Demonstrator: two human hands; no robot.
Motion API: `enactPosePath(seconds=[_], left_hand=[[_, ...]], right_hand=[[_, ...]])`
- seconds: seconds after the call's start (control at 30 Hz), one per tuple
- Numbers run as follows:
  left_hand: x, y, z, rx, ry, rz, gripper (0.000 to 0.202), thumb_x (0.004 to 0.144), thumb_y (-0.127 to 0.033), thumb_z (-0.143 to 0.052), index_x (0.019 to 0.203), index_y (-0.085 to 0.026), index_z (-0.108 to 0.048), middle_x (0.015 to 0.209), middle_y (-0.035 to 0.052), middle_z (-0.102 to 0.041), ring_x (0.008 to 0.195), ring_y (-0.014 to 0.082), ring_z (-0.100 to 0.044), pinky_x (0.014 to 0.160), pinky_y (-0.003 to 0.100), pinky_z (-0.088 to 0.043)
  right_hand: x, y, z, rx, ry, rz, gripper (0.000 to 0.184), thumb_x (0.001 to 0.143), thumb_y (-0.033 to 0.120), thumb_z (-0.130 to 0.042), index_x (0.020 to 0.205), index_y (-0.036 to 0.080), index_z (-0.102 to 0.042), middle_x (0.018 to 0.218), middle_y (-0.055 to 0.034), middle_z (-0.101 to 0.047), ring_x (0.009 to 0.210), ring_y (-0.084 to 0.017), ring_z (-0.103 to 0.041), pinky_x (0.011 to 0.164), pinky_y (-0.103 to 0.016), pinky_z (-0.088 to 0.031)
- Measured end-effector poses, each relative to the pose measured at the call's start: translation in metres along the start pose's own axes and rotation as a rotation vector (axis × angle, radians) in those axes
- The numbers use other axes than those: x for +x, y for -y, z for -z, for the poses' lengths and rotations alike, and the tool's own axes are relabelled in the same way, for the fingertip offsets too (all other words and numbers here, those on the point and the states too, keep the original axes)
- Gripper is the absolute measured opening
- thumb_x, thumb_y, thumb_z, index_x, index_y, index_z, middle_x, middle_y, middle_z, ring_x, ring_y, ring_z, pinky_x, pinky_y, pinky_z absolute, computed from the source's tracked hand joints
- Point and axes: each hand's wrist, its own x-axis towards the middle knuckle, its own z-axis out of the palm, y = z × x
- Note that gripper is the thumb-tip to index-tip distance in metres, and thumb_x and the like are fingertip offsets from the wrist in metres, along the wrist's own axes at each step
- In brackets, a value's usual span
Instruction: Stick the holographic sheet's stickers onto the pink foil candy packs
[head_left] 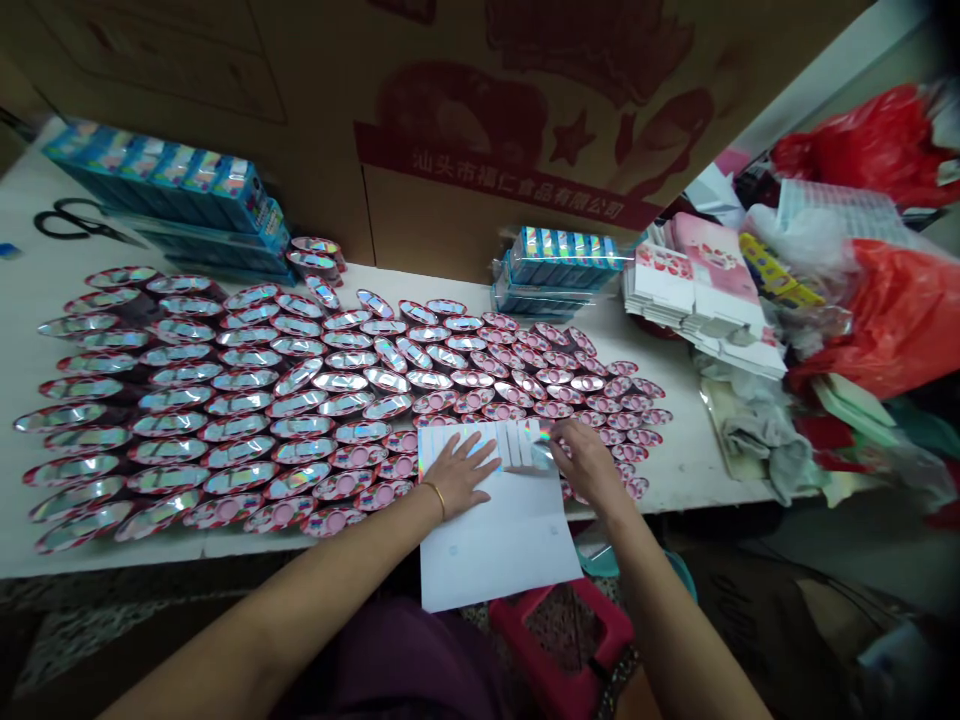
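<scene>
A white sheet overhangs the front edge of the table, its far end resting on the small packages. Pale rectangular stickers run in a row along its far edge. My left hand, with a gold bangle at the wrist, lies flat on the sheet with fingers spread. At the sheet's far right corner, my right hand pinches a shiny rainbow-tinted sticker; its fingertips are partly hidden. Many oval-topped red and pink packages stand packed in rows around the sheet, several topped with silvery stickers.
A large printed cardboard box stands behind the packages. Blue boxes in clear wrap sit back left, others back centre. Black-handled scissors lie far left. Folded cartons and red plastic bags crowd the right. A pink stool is below.
</scene>
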Motion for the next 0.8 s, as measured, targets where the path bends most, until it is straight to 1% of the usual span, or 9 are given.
enactPosePath(seconds=[0.13,0.23,0.33,0.4,0.47,0.53,0.67,0.73,0.8], left_hand=[[0.002,-0.005,0.009,-0.083,0.035,0.015,0.060,0.075,-0.043,-0.055,0.130,-0.029,-0.036,0.144,0.0016,-0.025,0.133,0.0281,-0.012,0.106,0.053,-0.009],[-0.002,-0.008,0.025,-0.265,-0.012,0.080,0.049,0.076,-0.032,-0.055,0.123,-0.024,-0.046,0.142,0.0055,-0.028,0.132,0.0286,-0.017,0.106,0.053,-0.008],[-0.021,-0.005,0.045,-0.656,-0.267,0.229,0.040,0.079,-0.029,-0.049,0.117,-0.019,-0.053,0.137,0.0087,-0.038,0.128,0.0252,-0.029,0.106,0.045,-0.017],[-0.043,0.000,0.059,-1.047,-0.430,0.386,0.041,0.081,-0.038,-0.045,0.115,-0.017,-0.055,0.127,0.0105,-0.050,0.118,0.0236,-0.043,0.099,0.040,-0.030],[-0.069,0.007,0.070,-1.432,-0.495,0.551,0.048,0.082,-0.048,-0.040,0.112,-0.016,-0.057,0.113,0.0108,-0.059,0.102,0.0220,-0.054,0.085,0.035,-0.040],[-0.096,0.012,0.077,-1.667,-0.500,0.630,0.049,0.079,-0.052,-0.044,0.107,-0.015,-0.060,0.102,0.0092,-0.063,0.090,0.0189,-0.058,0.075,0.029,-0.042],[-0.143,0.021,0.073,-1.769,-0.546,0.708,0.038,0.068,-0.044,-0.063,0.090,-0.013,-0.065,0.080,0.0048,-0.066,0.071,0.0121,-0.057,0.061,0.021,-0.040],[-0.161,0.028,0.064,-1.731,-0.617,0.818,0.033,0.064,-0.042,-0.067,0.080,-0.013,-0.064,0.066,0.0013,-0.062,0.057,0.0085,-0.053,0.053,0.019,-0.038],[-0.176,0.039,0.054,-1.600,-0.718,0.930,0.030,0.062,-0.039,-0.068,0.075,-0.013,-0.063,0.057,-0.0018,-0.059,0.049,0.0065,-0.048,0.049,0.018,-0.036]], right_hand=[[-0.012,0.051,0.059,0.297,0.048,-0.175,0.013,0.080,0.031,-0.049,0.074,0.021,-0.056,0.071,-0.0019,-0.058,0.067,-0.015,-0.052,0.060,-0.026,-0.040],[-0.012,0.085,0.069,0.492,0.057,-0.271,0.016,0.079,0.034,-0.052,0.075,0.019,-0.057,0.069,-0.0009,-0.056,0.064,-0.013,-0.050,0.058,-0.024,-0.039],[-0.005,0.110,0.046,0.719,0.067,-0.339,0.018,0.076,0.035,-0.056,0.073,0.018,-0.057,0.066,0.0002,-0.055,0.062,-0.011,-0.048,0.057,-0.023,-0.038],[-0.001,0.125,0.022,0.868,0.109,-0.372,0.019,0.074,0.036,-0.058,0.071,0.017,-0.057,0.064,0.0009,-0.055,0.061,-0.011,-0.048,0.057,-0.023,-0.037],[0.001,0.143,-0.002,0.986,0.161,-0.401,0.019,0.073,0.036,-0.060,0.070,0.017,-0.057,0.062,0.0013,-0.054,0.060,-0.010,-0.047,0.056,-0.022,-0.037],[0.000,0.161,-0.021,1.084,0.216,-0.426,0.019,0.072,0.036,-0.061,0.069,0.017,-0.057,0.060,0.0014,-0.054,0.058,-0.010,-0.047,0.055,-0.022,-0.036],[-0.005,0.197,-0.054,1.248,0.309,-0.479,0.021,0.069,0.036,-0.063,0.068,0.017,-0.056,0.058,0.0014,-0.055,0.054,-0.009,-0.046,0.052,-0.022,-0.036],[-0.006,0.213,-0.074,1.289,0.340,-0.533,0.022,0.067,0.038,-0.065,0.067,0.017,-0.055,0.055,0.0022,-0.054,0.050,-0.009,-0.045,0.049,-0.022,-0.035],[-0.002,0.227,-0.099,1.274,0.326,-0.576,0.025,0.066,0.040,-0.065,0.066,0.018,-0.054,0.052,0.0033,-0.053,0.045,-0.009,-0.043,0.046,-0.022,-0.033]])
